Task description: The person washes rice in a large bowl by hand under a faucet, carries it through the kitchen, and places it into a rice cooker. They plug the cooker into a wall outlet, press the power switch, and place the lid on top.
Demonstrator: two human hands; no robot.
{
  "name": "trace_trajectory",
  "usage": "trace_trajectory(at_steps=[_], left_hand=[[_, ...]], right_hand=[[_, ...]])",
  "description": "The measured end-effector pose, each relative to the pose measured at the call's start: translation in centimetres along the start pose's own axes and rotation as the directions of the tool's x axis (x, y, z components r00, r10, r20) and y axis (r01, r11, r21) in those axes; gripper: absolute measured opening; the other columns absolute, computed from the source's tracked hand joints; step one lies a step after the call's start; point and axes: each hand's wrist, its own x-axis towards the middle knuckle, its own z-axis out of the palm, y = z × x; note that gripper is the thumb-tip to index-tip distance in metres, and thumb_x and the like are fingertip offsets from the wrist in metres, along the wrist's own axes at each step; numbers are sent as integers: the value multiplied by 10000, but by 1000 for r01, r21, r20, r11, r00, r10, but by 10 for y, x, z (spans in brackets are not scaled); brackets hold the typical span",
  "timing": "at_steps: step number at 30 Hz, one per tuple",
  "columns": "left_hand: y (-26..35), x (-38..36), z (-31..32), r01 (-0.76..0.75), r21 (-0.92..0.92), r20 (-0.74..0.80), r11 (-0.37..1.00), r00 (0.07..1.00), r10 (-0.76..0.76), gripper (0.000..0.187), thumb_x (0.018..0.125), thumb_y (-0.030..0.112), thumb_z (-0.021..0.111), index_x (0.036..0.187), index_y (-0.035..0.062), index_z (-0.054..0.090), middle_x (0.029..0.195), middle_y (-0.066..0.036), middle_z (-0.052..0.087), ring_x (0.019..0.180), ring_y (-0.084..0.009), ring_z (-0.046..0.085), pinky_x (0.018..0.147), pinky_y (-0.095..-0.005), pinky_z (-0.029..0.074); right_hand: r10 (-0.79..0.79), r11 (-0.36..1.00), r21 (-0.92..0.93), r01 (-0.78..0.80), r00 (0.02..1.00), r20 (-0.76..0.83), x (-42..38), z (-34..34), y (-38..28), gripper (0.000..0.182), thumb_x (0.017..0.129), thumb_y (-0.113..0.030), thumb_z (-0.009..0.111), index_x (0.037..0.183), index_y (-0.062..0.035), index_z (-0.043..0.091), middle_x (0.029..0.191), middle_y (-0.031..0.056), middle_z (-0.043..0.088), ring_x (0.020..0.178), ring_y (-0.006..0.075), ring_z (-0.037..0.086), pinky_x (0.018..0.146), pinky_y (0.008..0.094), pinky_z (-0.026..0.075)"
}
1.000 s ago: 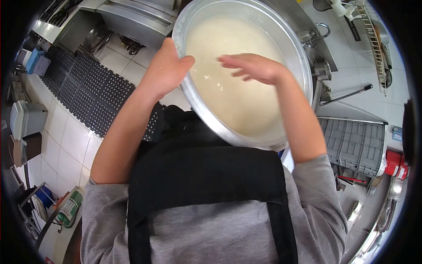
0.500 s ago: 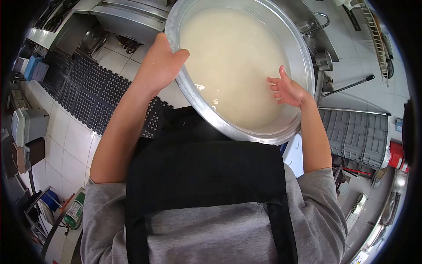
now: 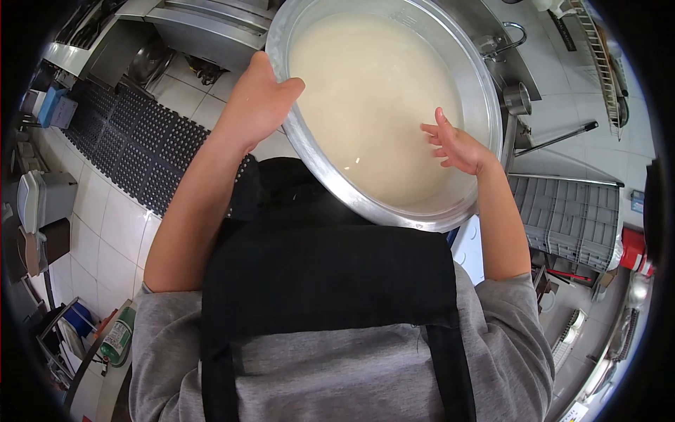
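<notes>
Metal pot (image 3: 320,169) of cloudy liquid (image 3: 373,91) just beyond my black apron (image 3: 330,281), near the faucet (image 3: 519,36) at far right, its left rim pinched in my left hand (image 3: 264,98), while my right hand (image 3: 457,149) spreads wide at the liquid's right side (touching it or not, I can't tell)

On my remote feed I count one left hand (image 3: 264,105) and one right hand (image 3: 460,150), two gray sleeves (image 3: 506,309), one black apron (image 3: 330,281) with two straps (image 3: 220,380), one large metal pot (image 3: 320,165), one small steel pot (image 3: 518,99), one tap (image 3: 519,43) and one green bottle (image 3: 117,339); the gray crates (image 3: 569,218) I can't number.
</notes>
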Motion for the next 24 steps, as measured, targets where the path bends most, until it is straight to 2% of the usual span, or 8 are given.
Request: trace_trajectory(at_steps=[3, 7, 10, 12, 14, 18, 21, 24], left_hand=[[-3, 1, 0, 16, -6, 15, 1000, 1000, -16, 480, 805, 112, 575, 1159, -172, 421, 1073, -248, 590, 973, -277, 618, 814, -339, 496], [-1, 1, 0, 9, 18, 13, 1000, 1000, -9, 444, 828, 98, 559, 1184, -136, 435, 1089, -196, 580, 999, -234, 591, 856, -325, 473], [3, -1, 0, 55, 34, 30, 998, 998, -56, 425, 851, 84, 541, 1220, -101, 441, 1121, -148, 566, 1033, -193, 562, 906, -308, 445], [4, -2, -1, 66, 36, 28, 997, 997, -67, 425, 851, 85, 541, 1222, -99, 441, 1124, -146, 566, 1035, -190, 561, 908, -308, 444], [5, -2, 0, 70, 24, 27, 997, 997, -70, 419, 855, 84, 540, 1220, -98, 442, 1122, -148, 567, 1033, -187, 560, 903, -308, 446], [2, 0, 0, 75, 59, 18, 995, 997, -76, 408, 857, 80, 541, 1213, -95, 446, 1112, -147, 571, 1021, -183, 564, 896, -305, 449], [1, 0, 1, 0, 1, 0, 1000, 1000, 0, 463, 815, 111, 575, 1155, -166, 428, 1056, -247, 591, 955, -277, 621, 800, -347, 498], [3, -1, 0, 75, 25, 19, 997, 997, -75, 396, 858, 74, 542, 1203, -96, 447, 1099, -142, 574, 1009, -178, 567, 882, -299, 456]], right_hand=[[-126, 986, -106, 127, 992, 11, -28, 31, -23, 1119, 786, -870, 192, 1494, -4, 190, 1524, 264, 215, 1390, 458, 240, 1111, 570, 201], [-283, 921, -215, 326, 936, 208, -44, 89, -44, 946, 878, -773, 133, 1474, -61, 309, 1485, 190, 358, 1338, 374, 390, 1086, 438, 325], [-363, 845, -311, 436, 893, 265, -23, 108, -37, 924, 880, -770, 126, 1467, -88, 341, 1482, 188, 364, 1308, 368, 432, 1072, 437, 345], [-325, 869, -300, 393, 911, 253, -35, 99, -47, 922, 881, -766, 116, 1458, -89, 361, 1483, 184, 363, 1333, 354, 402, 1082, 435, 334], [-237, 942, -193, 275, 951, 199, -37, 70, -52, 959, 868, -782, 112, 1463, -64, 336, 1492, 188, 346, 1354, 388, 357, 1104, 500, 281], [-234, 971, 52, 231, 971, 49, 0, -23, -54, 1137, 767, -885, 186, 1492, -10, 205, 1526, 276, 188, 1382, 508, 203, 1100, 631, 143], [-140, 979, 148, 140, 990, -9, 29, -73, -56, 1174, 751, -898, 198, 1500, 3, 126, 1538, 295, 90, 1383, 536, 151, 1089, 663, 93], [-45, 973, 227, 43, 999, 4, 60, -96, -53, 1225, 712, -927, 208, 1507, -7, 59, 1560, 259, 19, 1397, 510, 133, 1085, 670, 35]])
